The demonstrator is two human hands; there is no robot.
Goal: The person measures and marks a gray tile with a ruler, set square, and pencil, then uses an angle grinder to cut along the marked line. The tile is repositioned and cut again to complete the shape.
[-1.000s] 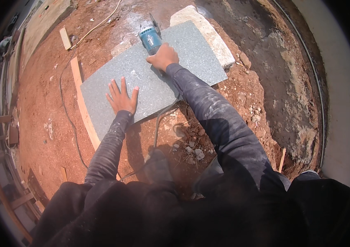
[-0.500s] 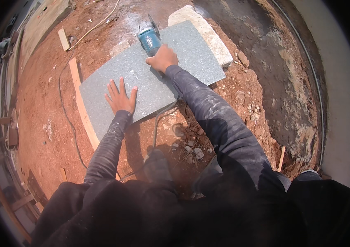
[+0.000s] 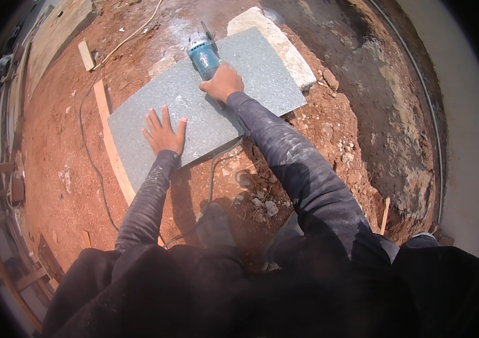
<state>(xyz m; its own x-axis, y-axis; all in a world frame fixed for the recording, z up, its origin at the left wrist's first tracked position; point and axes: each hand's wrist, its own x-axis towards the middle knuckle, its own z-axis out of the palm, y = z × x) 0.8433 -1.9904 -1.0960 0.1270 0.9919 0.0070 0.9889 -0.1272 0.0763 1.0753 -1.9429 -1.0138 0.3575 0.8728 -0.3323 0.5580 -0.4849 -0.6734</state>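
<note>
So the blue angle grinder (image 3: 203,56) has crept a bit further toward the far edge of the grey stone slab (image 3: 194,112) compared with a second ago; looks to me like the cut along that edge is moving on, and there's pale dust on the red dirt ground (image 3: 53,141) just past it. The right hand (image 3: 222,83) is wrapped tight around the grinder's body, fingers closed on it. The left hand (image 3: 163,134) hasn't budged, flat on the slab near its near edge, fingers spread wide, pinning it down. A wooden plank (image 3: 112,149) lies along the slab's left edge and a paler stone block (image 3: 284,48) sits under the far right corner. Can't really see the disc biting, it's tiny and hazy, and the power cord (image 3: 212,174) vanishes under the slab.
</note>
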